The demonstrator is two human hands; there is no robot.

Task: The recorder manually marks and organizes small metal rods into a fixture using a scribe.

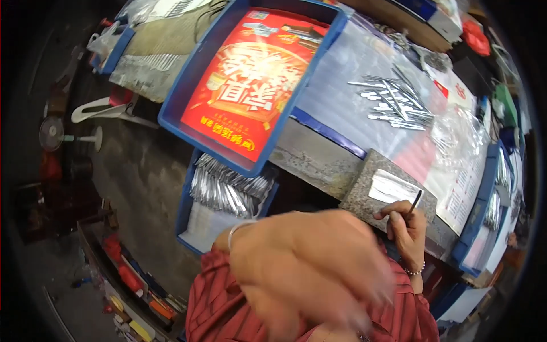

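Observation:
My left hand (pixel 310 256) is large and close, with a pale bangle at the wrist. It hangs in front of my red striped clothing, its back showing and its fingertips smeared by motion. Anything under it is hidden. My right hand (pixel 407 228), a beaded bracelet at its wrist, is closed around a thin dark rod (pixel 417 199) that points up. Just beyond those fingers lies a shiny silver plate (pixel 393 187) on a speckled stone block (pixel 363 181). Slim silver metal pieces (pixel 393 100) form a loose pile farther back on plastic sheeting.
A blue tray (pixel 171 105) lined with a red printed sheet (pixel 248 85) stands at the bench's left. Below it, another blue tray (pixel 185 211) holds many silver metal pieces (pixel 225 185). Clear plastic (pixel 456 134) lies right of the pile. More blue trays (pixel 476 239) line the right side.

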